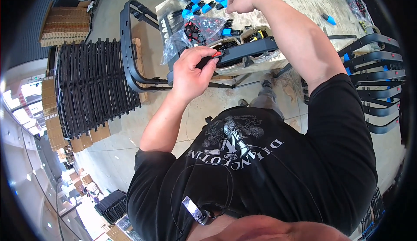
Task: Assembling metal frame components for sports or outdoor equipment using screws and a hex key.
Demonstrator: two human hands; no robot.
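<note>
A long black plastic bar [245,50] lies along the near edge of the workbench [304,2], across the tops of small open tubs [260,58] of parts. The left hand [191,69] is curled around the bar's left end, thumb and forefinger pinching a small red clip [216,54] against it. The right hand [239,1] reaches further in toward the bench's middle, fingers closed over the end of a row of blue-capped black connectors [204,5] (what exactly it grips cannot be told). Between the two hands sits a clear plastic bag [195,30] of black and red pieces. A lone blue-capped connector [329,19] rests toward the right edge. Off the bench's left corner stands a curved black frame [128,45], beside a stack of black frames [93,84] on the floor; more curved bars [373,67] lie right.
</note>
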